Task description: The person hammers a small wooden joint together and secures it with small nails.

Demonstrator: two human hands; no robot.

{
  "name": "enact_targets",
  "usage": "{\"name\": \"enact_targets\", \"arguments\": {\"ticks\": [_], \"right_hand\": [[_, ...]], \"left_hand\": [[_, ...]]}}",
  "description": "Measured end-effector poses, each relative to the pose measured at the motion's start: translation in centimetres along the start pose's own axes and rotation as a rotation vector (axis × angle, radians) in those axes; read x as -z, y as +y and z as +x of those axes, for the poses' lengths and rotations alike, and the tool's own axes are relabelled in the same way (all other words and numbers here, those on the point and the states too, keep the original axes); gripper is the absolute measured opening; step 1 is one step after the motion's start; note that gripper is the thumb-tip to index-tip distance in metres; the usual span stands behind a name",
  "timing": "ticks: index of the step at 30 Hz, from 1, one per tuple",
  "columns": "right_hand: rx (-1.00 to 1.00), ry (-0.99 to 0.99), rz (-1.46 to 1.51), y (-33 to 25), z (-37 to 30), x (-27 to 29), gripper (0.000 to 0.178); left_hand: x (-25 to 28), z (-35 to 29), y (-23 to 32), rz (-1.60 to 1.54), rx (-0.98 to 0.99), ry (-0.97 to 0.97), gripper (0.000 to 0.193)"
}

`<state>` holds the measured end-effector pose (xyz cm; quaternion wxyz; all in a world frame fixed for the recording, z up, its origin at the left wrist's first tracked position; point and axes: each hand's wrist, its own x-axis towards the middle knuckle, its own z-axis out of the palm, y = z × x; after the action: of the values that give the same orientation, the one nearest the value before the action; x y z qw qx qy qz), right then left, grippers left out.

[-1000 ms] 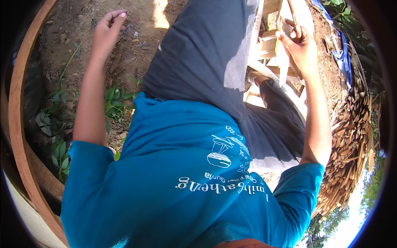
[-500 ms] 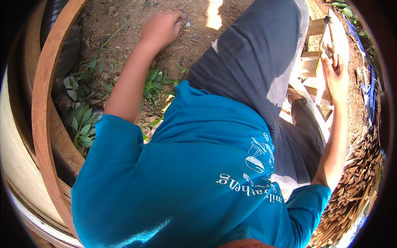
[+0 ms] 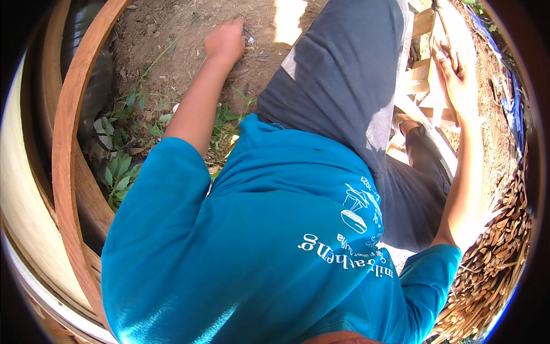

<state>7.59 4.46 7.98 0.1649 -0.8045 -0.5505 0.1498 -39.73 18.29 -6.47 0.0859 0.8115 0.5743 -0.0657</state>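
My left hand [image 3: 225,42] is closed over the bare soil at the upper left of centre, knuckles up. Its fingertips are hidden, so what it grips, if anything, does not show. On the upper right, my right hand [image 3: 456,83] is closed around a thin brown stick [image 3: 445,26] that slants up beside a pale wooden frame [image 3: 420,74]. The frame has short crosspieces and stands near my bent leg in dark trousers [image 3: 338,74].
Curved wooden pieces [image 3: 64,137] stand at the left, next to green leafy plants [image 3: 119,175]. A pile of thin wood slivers [image 3: 487,275] lies at the lower right. Blue sheeting [image 3: 511,109] runs along the right side, and sunlit soil [image 3: 289,20] shows at the top.
My left hand has shifted slightly in the view, its fingers now turned further from sight. The right hand, still on the stick, sits a little higher and more left, as the whole view has shifted.
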Motion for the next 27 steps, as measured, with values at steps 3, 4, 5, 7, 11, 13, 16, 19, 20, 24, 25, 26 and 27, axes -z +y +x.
{"name": "enact_targets", "arguments": {"ticks": [3, 4, 5, 7, 11, 13, 16, 19, 20, 24, 25, 26, 27], "right_hand": [[-0.029, 0.001, -0.072, -0.8, -0.4, 0.3, 0.042], [-0.037, -0.003, -0.085, -0.7, -0.4, 0.3, 0.042], [-0.044, -0.008, -0.097, -0.6, -0.4, 0.2, 0.043], [-0.046, -0.009, -0.087, 0.3, -0.2, 0.1, 0.042], [-0.001, 0.016, -0.127, 1.0, -0.1, -0.1, 0.040], [-0.003, 0.008, -0.091, 1.2, 0.0, -0.2, 0.039], [-0.013, -0.003, -0.066, 2.6, 0.4, -0.6, 0.038], [-0.039, 0.001, -0.094, 2.6, 0.5, -0.6, 0.039], [-0.047, 0.001, -0.105, 2.5, 0.4, -0.6, 0.040], [-0.046, 0.019, -0.077, 2.4, 0.3, -0.7, 0.043], [-0.046, 0.024, -0.062, 2.3, 0.2, -0.6, 0.043], [-0.045, 0.028, -0.048, 2.1, 0.1, -0.6, 0.044], [-0.049, 0.023, -0.036, 1.4, -0.1, -0.5, 0.044]], "left_hand": [[0.0, 0.4, -0.5, 0.071, 0.064, -0.109, 0.025], [0.0, 0.4, -0.6, 0.098, 0.066, -0.139, 0.027], [-0.1, 0.3, -0.7, 0.088, 0.082, -0.142, 0.026], [0.5, 0.2, -0.2, 0.063, 0.109, -0.150, 0.025], [0.5, 0.3, -0.4, 0.032, 0.125, -0.128, 0.024], [0.3, 0.2, -0.6, 0.030, 0.078, -0.094, 0.023], [0.0, 0.4, -0.4, 0.040, 0.076, -0.065, 0.024], [-0.1, 0.7, -0.3, 0.011, 0.121, -0.094, 0.023], [-0.2, 0.8, -0.3, 0.010, 0.116, -0.101, 0.023], [-0.2, 1.2, -0.6, 0.040, 0.108, -0.141, 0.022], [-0.4, 1.4, -0.7, 0.054, 0.109, -0.153, 0.022], [-0.6, 1.6, -0.9, 0.056, 0.107, -0.160, 0.022], [-0.5, 1.8, -1.0, 0.060, 0.105, -0.168, 0.022]]}}
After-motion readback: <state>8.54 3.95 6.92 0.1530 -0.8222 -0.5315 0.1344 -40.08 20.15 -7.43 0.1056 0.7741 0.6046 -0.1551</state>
